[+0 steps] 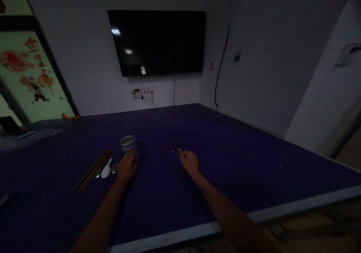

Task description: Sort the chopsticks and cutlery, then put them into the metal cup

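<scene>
Left hand [128,166] and right hand [190,162] reach over a wide purple counter [158,204], the left at the near side of a silver metal cup [128,142], its grip hidden, the right well apart with fingers curled, its hold too dark to tell. Left of the left hand lie brown chopsticks [95,171], a white spoon [106,170] and, near the right hand, tiny white specks [173,151].

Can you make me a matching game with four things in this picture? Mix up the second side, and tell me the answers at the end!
1. Cup
2. TV
3. Right hand
4. Chopsticks

A. Curled in
B. Brown
C. Silver, by the left hand
D. Up on the wall

Right pairs: 1-C, 2-D, 3-A, 4-B.
</scene>
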### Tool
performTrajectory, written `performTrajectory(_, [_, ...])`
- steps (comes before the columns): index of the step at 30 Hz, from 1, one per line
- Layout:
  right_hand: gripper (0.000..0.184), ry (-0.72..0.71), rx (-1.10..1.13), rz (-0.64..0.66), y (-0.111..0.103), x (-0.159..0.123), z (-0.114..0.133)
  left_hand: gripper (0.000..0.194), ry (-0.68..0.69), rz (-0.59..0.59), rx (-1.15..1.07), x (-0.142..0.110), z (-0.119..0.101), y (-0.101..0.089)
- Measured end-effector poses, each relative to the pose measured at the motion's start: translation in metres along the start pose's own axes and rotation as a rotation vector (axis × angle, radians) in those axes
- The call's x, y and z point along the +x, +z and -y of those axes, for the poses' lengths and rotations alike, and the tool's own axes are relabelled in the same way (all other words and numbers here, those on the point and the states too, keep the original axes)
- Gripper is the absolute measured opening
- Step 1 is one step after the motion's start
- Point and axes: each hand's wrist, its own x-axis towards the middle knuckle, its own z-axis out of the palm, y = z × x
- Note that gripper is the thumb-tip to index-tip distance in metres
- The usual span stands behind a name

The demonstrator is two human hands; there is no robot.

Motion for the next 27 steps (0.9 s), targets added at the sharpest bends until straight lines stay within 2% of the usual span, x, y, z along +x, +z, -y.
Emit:
performTrajectory(2, [0.062,-0.001,-0.020,0.010,0.001,-0.003,-0.002,0.040,0.062,0.055,0.002,0.003,0.008,0.009])
performTrajectory(5, [0.061,-0.019,-0.048,0.028,0.003,-0.004,0.000,0.042,0.058,0.118,0.026,0.011,0.018,0.016])
performTrajectory(12, [0.059,-0.069,-0.094,0.061,0.003,-0.002,0.001,0.041,0.007,0.188,0.029,0.013,0.028,0.014])
performTrajectory(15, [0.058,-0.054,-0.102,0.061,0.002,-0.002,0.000,0.038,0.023,0.149,-0.011,0.013,0.023,0.003])
performTrajectory(17, [0.058,-0.048,-0.108,0.060,0.001,-0.001,-0.001,0.036,-0.024,0.038,0.011,0.011,0.021,-0.010])
performTrajectory(19, [0.058,-0.042,-0.119,0.057,-0.001,0.000,-0.001,0.035,-0.211,-0.162,0.123,0.006,0.023,-0.027])
performTrajectory(21, [0.058,-0.035,-0.131,0.053,-0.002,0.001,-0.001,0.036,-0.475,-0.349,0.229,-0.004,0.033,-0.044])
performTrajectory(23, [0.058,-0.027,-0.139,0.051,-0.004,0.002,-0.002,0.037,-0.690,-0.423,0.265,-0.015,0.049,-0.058])
performTrajectory(25, [0.058,-0.025,-0.145,0.054,-0.004,0.003,-0.004,0.041,-0.861,-0.370,0.266,-0.025,0.068,-0.068])
performTrajectory(27, [0.058,-0.025,-0.151,0.061,-0.004,0.004,-0.005,0.050,-1.019,-0.197,0.229,-0.029,0.084,-0.074])
